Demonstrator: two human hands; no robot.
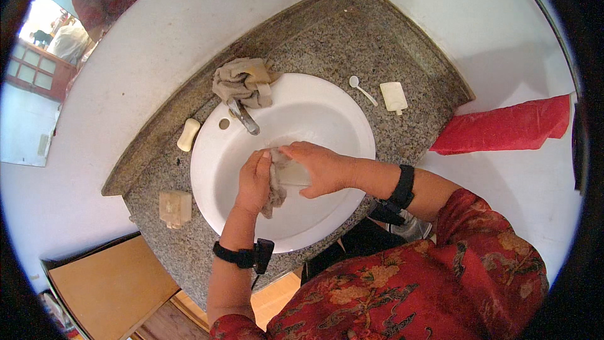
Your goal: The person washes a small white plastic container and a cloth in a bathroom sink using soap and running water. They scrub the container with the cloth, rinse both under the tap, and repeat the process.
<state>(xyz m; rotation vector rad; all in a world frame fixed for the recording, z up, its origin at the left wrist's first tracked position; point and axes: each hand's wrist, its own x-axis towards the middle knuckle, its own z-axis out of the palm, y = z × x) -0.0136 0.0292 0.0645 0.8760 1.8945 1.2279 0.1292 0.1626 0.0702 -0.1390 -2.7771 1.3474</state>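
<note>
Both my hands are over the white washbasin [283, 236]. My left hand [254, 182] grips a wet grey-brown cloth [277, 196] that hangs down below the fingers. In my right hand [325, 167] is a pale translucent plastic piece [296, 174], seemingly a small container; the cloth lies against its left side. Fingers and cloth cover much of it, so its full shape is hidden. A chrome faucet [245, 120] stands just beyond my hands, at the basin's back left rim. Whether water runs from it, I cannot tell.
A crumpled brown towel [243, 80] lies behind the faucet. On the granite counter [325, 47] are a soap bar [188, 135], a translucent plastic box [175, 208], a white spoon [362, 89] and a whitish flat piece with a tab [393, 97]. Red cloth [505, 125] hangs at right.
</note>
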